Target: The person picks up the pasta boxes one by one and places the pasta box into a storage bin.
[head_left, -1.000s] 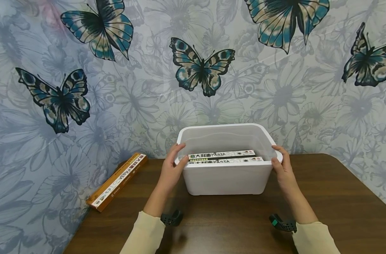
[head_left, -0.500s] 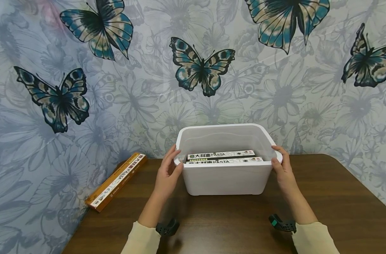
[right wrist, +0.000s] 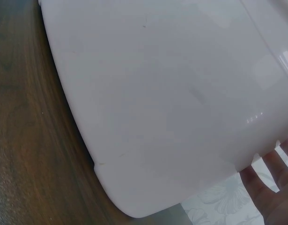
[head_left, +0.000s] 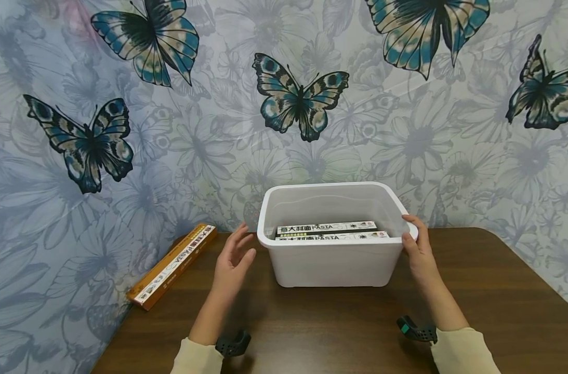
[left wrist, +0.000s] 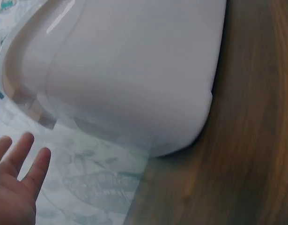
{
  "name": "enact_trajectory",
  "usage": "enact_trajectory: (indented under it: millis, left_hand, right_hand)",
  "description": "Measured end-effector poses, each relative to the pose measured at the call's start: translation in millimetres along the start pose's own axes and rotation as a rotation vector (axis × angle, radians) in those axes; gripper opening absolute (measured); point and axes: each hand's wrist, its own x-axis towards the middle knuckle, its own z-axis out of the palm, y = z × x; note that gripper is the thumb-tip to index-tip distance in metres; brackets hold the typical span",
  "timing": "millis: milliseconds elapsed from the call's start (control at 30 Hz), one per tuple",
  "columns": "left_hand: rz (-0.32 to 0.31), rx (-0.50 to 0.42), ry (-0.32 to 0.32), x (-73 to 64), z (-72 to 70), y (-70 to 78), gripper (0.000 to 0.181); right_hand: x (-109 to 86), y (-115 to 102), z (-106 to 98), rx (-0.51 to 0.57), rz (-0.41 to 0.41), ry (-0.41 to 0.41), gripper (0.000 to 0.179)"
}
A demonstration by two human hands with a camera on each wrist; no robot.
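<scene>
A white plastic bin stands on the brown wooden table, with white-edged pasta boxes lying inside it. My right hand grips the bin's right rim, thumb at the front and fingers around the side. To the left of the bin, my left hand is apart from it, fingers loosely spread and holding nothing. In the left wrist view those spread fingers show below the bin's rim. The right wrist view shows fingers against the bin's end. The lower part of the boxes is hidden by the bin's front wall.
An orange-brown pasta box with a white label lies slantwise at the table's left edge. Behind the table rises a wall with a butterfly and flower print. Both wrists wear dark bands.
My left hand has let go of the bin's left rim and moved away to the left. The right hand keeps its grip, and the bin stays in nearly the same place.
</scene>
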Motion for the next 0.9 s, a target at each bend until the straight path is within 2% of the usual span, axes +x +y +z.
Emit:
enact_trajectory:
  millis: [133, 300, 500, 700, 800, 900]
  left_hand:
    - [-0.029, 0.031, 0.105, -1.7, -8.4, -6.9, 0.054]
    - [-0.092, 0.094, 0.2, -3.5, -24.6, -12.6, 0.053]
    - [-0.199, 0.172, 0.262, -7.5, -51.2, -18.0, 0.054]
    - [-0.337, 0.177, 0.356, -10.9, -73.1, -24.5, 0.05]
    - [-0.352, 0.192, 0.398, -11.0, -82.4, -26.4, 0.05]
    - [-0.342, 0.226, 0.437, -11.8, -91.3, -25.9, 0.051]
  right_hand:
    - [0.1, -0.3, 0.1, -0.002, 0.0, 0.002, 0.044]
    - [0.0, -0.3, 0.1, -0.014, 0.007, 0.0, 0.044]
    - [-0.2, -0.5, 0.8, -0.001, -0.01, -0.001, 0.043]
    - [-0.2, -0.5, 0.8, 0.002, -0.027, -0.004, 0.042]
    - [-0.3, -0.5, 0.5, -0.004, -0.024, 0.0, 0.043]
    - [-0.4, -0.7, 0.1, -0.01, -0.023, 0.004, 0.043]
